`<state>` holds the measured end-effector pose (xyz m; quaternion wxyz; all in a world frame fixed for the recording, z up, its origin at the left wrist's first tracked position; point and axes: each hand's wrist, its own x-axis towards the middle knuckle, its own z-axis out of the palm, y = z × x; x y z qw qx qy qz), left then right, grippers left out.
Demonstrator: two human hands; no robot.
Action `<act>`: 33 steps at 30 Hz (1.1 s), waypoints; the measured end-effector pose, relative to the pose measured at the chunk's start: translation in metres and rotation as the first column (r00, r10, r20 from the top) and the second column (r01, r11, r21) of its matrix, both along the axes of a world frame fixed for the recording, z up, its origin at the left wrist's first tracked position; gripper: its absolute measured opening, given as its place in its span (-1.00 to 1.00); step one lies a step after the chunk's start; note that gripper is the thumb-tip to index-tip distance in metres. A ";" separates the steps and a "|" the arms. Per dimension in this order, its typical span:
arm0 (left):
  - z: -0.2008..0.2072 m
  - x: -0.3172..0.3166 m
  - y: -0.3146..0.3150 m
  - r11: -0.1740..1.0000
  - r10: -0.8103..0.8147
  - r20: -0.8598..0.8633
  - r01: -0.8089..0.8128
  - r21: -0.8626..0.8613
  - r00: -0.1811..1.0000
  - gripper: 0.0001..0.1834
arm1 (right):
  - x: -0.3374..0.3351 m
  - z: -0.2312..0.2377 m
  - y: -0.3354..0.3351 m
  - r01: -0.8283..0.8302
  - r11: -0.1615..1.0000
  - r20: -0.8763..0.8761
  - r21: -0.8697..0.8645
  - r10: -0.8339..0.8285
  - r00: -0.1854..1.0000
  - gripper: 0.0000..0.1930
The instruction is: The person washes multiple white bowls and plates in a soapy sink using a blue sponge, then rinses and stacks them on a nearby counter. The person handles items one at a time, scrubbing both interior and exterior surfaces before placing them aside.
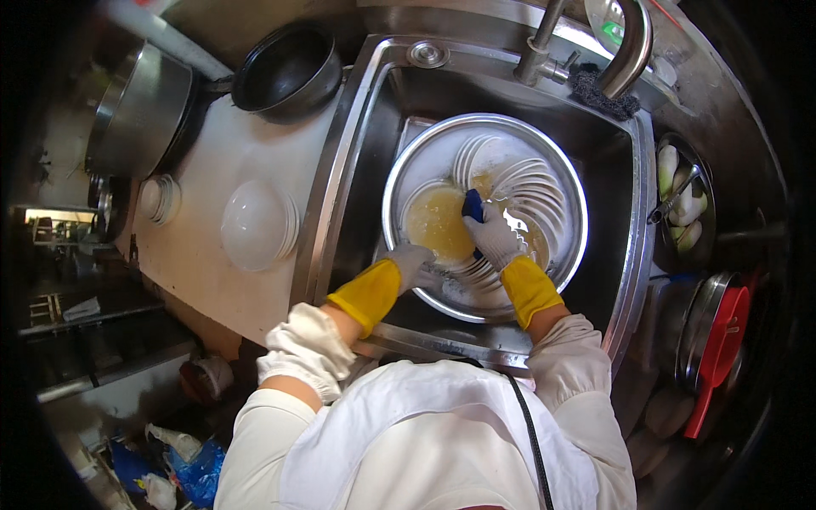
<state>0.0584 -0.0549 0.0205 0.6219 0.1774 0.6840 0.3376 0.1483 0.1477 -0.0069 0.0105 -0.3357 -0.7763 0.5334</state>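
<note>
A round metal basin [585,223] stands in the sink, full of soapy water and several white plates [535,189] fanned over one another. My right hand [498,238], in a pale glove with a yellow cuff, is closed around a blue scrubbing pad [473,205], whose exact kind is hard to make out. At the basin's near left side, my left hand [411,265], gloved alike, grips the edge of a plate [438,223] that has cloudy yellowish water over it. Its fingertips are partly hidden at the rim.
Left of the sink [340,170], a counter [204,204] bears stacked white bowls [259,225], small dishes [158,199], a black bowl [287,72] and a big metal pot [140,110]. A faucet [629,51] overhangs the back right. Rightward are a vegetable bowl [712,225] and red strainer [722,344].
</note>
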 end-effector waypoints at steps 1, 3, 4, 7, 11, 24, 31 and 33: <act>-0.015 0.001 0.012 0.935 -0.352 -0.414 0.335 -0.116 0.839 -0.58 | 0.001 0.000 0.000 0.011 1.000 -0.014 0.000 -0.011 1.000 -0.60; -0.039 0.009 0.030 0.846 -0.533 -0.548 0.399 -0.354 0.645 -0.61 | 0.005 0.005 0.003 0.016 1.000 -0.008 -0.027 -0.016 1.000 -0.59; -0.047 0.010 0.037 0.767 -0.641 -0.568 0.456 -0.450 0.516 -0.62 | 0.007 0.009 0.004 0.017 0.998 0.004 -0.053 -0.017 1.000 -0.59; -0.062 0.005 0.048 0.646 -0.763 -0.516 0.476 -0.596 0.390 -0.67 | 0.009 0.020 0.009 0.015 0.997 0.028 -0.076 -0.013 1.000 -0.57; -0.085 -0.006 0.043 0.584 -0.812 -0.443 0.565 -0.583 0.380 -0.71 | 0.007 0.019 0.012 0.016 0.987 0.023 -0.160 -0.012 1.000 -0.53; -0.017 0.003 0.044 0.909 0.048 -0.608 -0.288 -0.303 0.792 -0.45 | 0.022 -0.016 0.029 -0.059 0.993 -0.001 -0.103 0.060 0.998 -0.44; -0.002 0.007 0.077 0.890 0.438 -0.531 -0.432 0.143 0.726 -0.47 | 0.017 -0.024 0.023 -0.100 0.994 0.072 -0.032 0.102 0.992 -0.51; -0.015 0.000 0.081 0.792 0.610 -0.303 -0.563 0.236 0.732 -0.32 | 0.013 -0.022 0.021 -0.109 0.993 0.076 -0.041 0.112 0.991 -0.49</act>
